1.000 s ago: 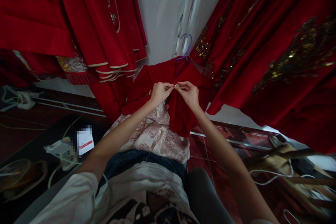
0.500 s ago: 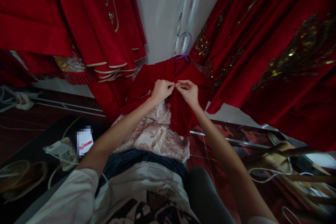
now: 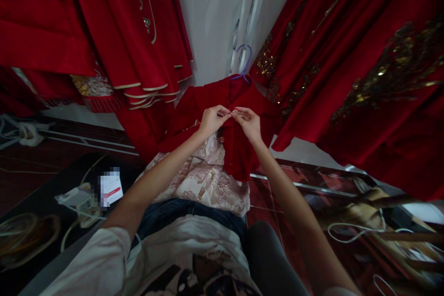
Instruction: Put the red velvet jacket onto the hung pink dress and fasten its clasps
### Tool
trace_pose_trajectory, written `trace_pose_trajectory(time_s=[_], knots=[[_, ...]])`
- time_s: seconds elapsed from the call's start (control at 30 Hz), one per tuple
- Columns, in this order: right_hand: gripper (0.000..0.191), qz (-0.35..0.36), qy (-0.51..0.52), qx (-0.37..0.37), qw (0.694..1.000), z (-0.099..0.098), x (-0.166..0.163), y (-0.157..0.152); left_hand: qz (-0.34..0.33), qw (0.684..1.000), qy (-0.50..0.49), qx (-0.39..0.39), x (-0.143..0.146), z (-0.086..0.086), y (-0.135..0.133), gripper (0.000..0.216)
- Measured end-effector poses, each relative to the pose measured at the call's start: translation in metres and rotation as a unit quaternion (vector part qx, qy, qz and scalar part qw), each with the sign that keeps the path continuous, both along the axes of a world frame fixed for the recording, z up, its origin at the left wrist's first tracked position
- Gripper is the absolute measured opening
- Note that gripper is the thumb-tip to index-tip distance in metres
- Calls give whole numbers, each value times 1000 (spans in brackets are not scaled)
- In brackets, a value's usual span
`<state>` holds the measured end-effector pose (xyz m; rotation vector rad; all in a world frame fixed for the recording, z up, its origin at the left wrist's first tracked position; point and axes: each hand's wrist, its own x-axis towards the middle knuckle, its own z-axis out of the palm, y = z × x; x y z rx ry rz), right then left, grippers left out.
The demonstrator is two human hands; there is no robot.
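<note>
A red jacket [image 3: 239,157] hangs in front of me on a purple hanger [image 3: 247,65], its front partly open over my lap. My left hand [image 3: 214,119] is pinched at the jacket's front edge; exactly what lies between those fingertips is too small to tell. Close beside it, my right hand [image 3: 249,124] pinches a small beaded button [image 3: 235,111], and the two sets of fingertips nearly meet. Lower on the front another beaded button [image 3: 221,139] shows. Pale pink and gold patterned fabric [image 3: 208,185] lies across my lap beneath the jacket.
Red garments with light trim [image 3: 138,32] hang at left, and red garments with gold sequins [image 3: 378,74] at right. A dark surface at lower left bears a white card [image 3: 111,187] and a pale device with cables [image 3: 85,203]. Cables and wooden pieces [image 3: 398,236] clutter the lower right.
Both hands stay pinched at the same spot on the jacket. The right hand has shifted very slightly left, and the view has moved a little.
</note>
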<state>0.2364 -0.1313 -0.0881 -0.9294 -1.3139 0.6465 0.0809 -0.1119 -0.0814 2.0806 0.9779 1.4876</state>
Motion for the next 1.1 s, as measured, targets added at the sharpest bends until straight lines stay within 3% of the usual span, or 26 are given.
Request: trace_pose_trajectory(time_s=[0.3,0.7,0.97,1.1], knots=[[37,3,-39,9,999,-3,10,3,-41,968,224,108,-3,15,5,9],[44,4,-59,17,998,6,14,-2,-42,969,212,122,3,26,-1,8],[48,21,-83,25,996,-2,17,4,-32,922,341,180,2,38,0,9],[50,22,-87,30,996,-5,17,6,-37,921,342,186,2,40,1,11]])
